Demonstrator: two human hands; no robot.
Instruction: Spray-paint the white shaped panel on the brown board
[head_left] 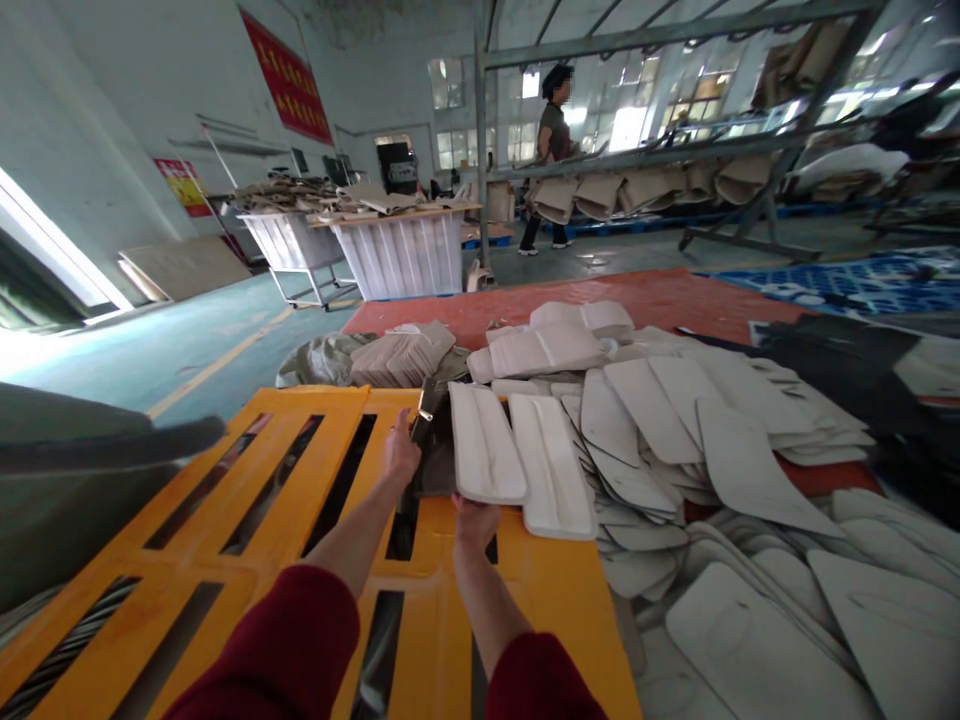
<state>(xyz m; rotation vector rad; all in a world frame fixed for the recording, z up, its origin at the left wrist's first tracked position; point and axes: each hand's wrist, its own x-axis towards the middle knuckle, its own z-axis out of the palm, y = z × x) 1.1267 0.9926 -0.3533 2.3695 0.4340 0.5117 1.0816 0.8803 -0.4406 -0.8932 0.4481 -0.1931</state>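
My left hand (401, 452) is closed at the left edge of a dark flat thing (433, 468) with a shiny metal part near its top; its exact kind I cannot make out. My right hand (475, 522) has its fingers curled at the lower left corner of a pale, padded-looking panel (487, 445), some of them hidden beneath it. A second similar panel (553, 465) lies just to the right. Both panels rest by the far right edge of a yellow slatted pallet (300, 572).
Pale cut panels (660, 410) are heaped at right, with a smaller stack (405, 352) beyond the pallet. White wheeled bins (401, 255) stand behind. A person (553, 125) is near a metal rack (637, 165). Dark material (832, 355) lies far right.
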